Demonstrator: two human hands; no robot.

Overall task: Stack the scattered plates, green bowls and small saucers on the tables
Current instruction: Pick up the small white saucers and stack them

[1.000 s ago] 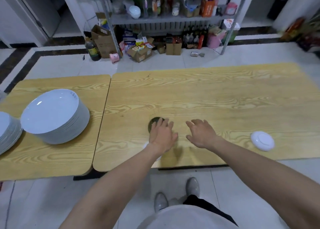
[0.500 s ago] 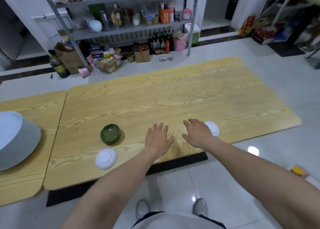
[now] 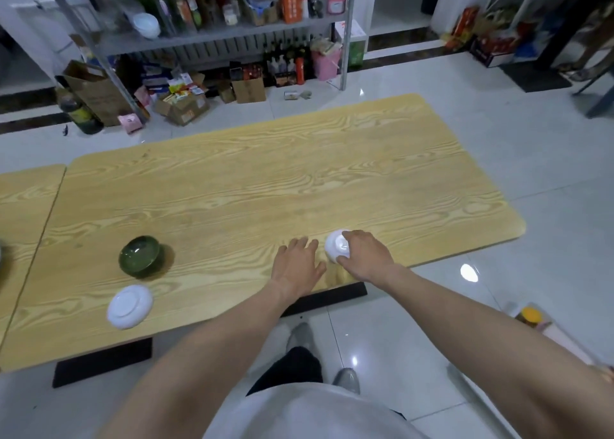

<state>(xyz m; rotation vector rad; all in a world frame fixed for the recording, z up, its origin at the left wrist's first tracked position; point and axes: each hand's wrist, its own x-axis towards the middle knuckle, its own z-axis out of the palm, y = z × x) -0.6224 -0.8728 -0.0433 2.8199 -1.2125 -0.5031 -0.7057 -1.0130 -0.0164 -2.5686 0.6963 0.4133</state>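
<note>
The right hand [image 3: 365, 256] curls its fingers and thumb round the rim of a small white saucer [image 3: 337, 247] near the front edge of the wooden table [image 3: 299, 173], a pinch that looks meant to lift it so it can join its like. The left hand [image 3: 297, 266] lies just beside it with fingers straight and slightly spread, holding nothing, probably ready to steady or take the dish. A green bowl [image 3: 141, 256] stands upright well to the left, and near it a second saucer [image 3: 129, 305] lies bottom-up by the table edge, likely the spot for a stack.
</note>
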